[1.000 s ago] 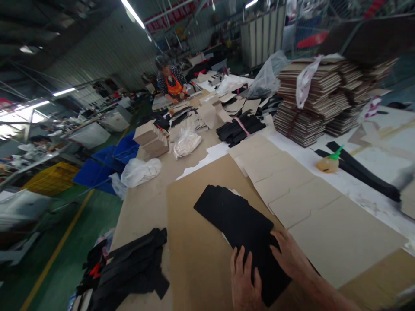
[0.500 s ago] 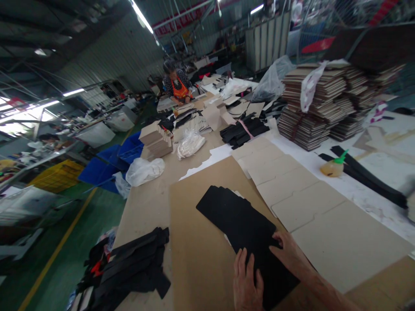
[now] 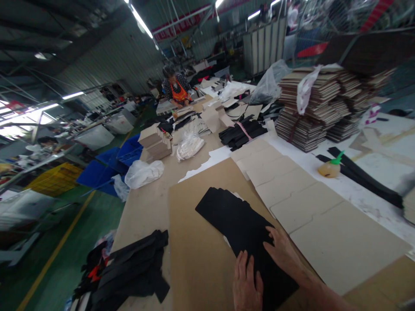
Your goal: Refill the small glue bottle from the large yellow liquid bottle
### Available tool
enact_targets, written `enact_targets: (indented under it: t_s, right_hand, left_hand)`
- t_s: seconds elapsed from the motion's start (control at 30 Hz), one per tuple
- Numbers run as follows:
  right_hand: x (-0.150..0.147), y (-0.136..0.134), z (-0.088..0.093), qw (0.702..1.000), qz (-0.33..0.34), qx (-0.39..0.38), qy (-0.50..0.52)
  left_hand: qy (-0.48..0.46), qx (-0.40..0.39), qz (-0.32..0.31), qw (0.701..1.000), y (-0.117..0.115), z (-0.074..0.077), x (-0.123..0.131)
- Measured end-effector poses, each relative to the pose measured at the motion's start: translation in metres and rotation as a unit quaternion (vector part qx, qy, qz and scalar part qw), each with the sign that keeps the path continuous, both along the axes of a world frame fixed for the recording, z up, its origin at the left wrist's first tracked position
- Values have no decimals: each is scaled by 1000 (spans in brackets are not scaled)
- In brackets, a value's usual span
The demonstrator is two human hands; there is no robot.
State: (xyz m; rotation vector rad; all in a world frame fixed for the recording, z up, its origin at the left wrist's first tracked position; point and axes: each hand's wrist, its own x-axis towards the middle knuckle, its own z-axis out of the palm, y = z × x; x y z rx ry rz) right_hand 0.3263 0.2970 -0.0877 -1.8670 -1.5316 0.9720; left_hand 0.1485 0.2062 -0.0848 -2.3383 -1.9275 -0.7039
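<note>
A long black flat sheet (image 3: 233, 220) lies on a brown cardboard board (image 3: 194, 233) in front of me. My left hand (image 3: 247, 285) rests flat at its near end, fingers stretched out on the black surface. My right hand (image 3: 282, 252) lies flat on the same sheet a little farther up and to the right, fingers spread. Neither hand grips anything.
Grey cut boards (image 3: 311, 216) lie in a row to the right, with a yellow glue bottle (image 3: 329, 167) and tall stacks of boards (image 3: 311, 108) beyond. Black scraps (image 3: 136, 268) sit at the left table edge. Plastic bags (image 3: 144, 172) and a seated person (image 3: 177, 88) are farther off.
My right hand has slid a little up and left along the black sheet. The left hand stays almost where it was.
</note>
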Motion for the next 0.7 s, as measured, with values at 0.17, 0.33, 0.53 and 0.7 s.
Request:
enact_targets:
  t_s: [0.17, 0.33, 0.53, 0.7]
  right_hand:
    - [-4, 10, -2, 1000, 10, 14, -18]
    - [-2, 21, 0, 998, 50, 17, -33]
    - [-6, 22, 10, 994, 73, 48, -61]
    - [-19, 62, 28, 982, 155, 65, -86]
  left_hand:
    - [-24, 9, 14, 1000, 1, 2, 4]
    - [-36, 29, 21, 999, 2, 0, 5]
    - [-46, 33, 26, 998, 1, -5, 6]
    - [-29, 55, 26, 998, 1, -6, 7]
